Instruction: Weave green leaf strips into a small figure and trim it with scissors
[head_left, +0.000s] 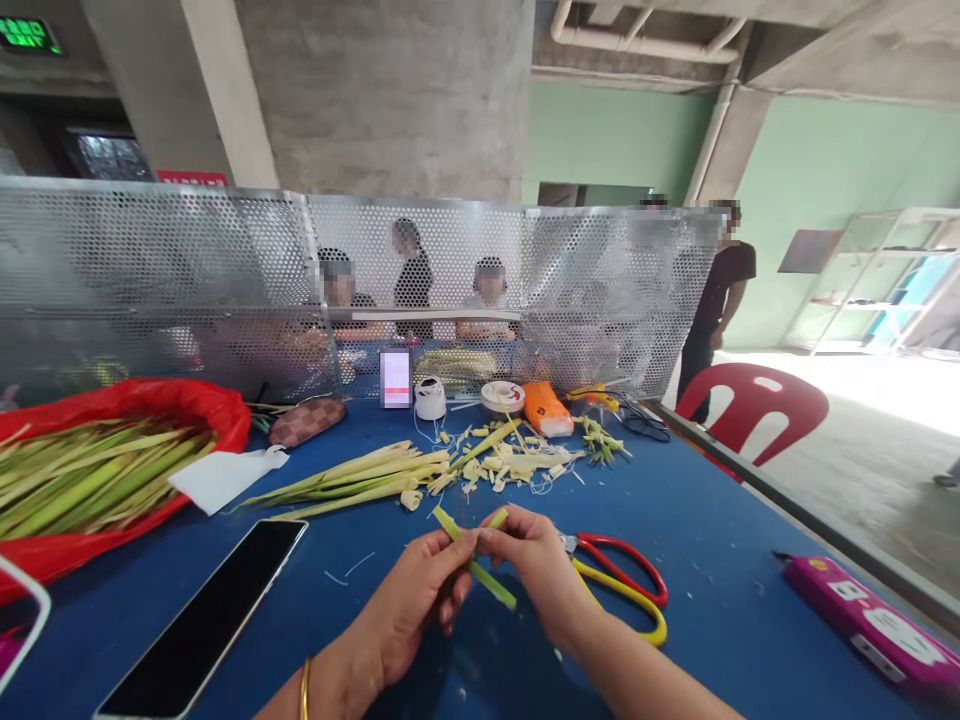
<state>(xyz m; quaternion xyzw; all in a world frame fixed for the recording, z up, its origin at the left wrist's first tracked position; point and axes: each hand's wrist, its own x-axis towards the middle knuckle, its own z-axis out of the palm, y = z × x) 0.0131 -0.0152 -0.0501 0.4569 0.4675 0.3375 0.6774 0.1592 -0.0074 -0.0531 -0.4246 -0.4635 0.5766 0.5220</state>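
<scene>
Both my hands pinch a narrow green leaf strip above the blue table. My left hand grips it from the left with fingers curled; a gold bangle shows at that wrist. My right hand pinches the strip's upper part between thumb and fingers. The strip crosses between the two hands, one end sticking up and one pointing down to the right. Red and yellow scissors lie just right of my right hand.
A pile of long green leaves and cut scraps lies ahead. A red bag of leaves is at left, a black phone nearer. A pink case lies right. A perforated metal screen has people behind it; a red chair stands right.
</scene>
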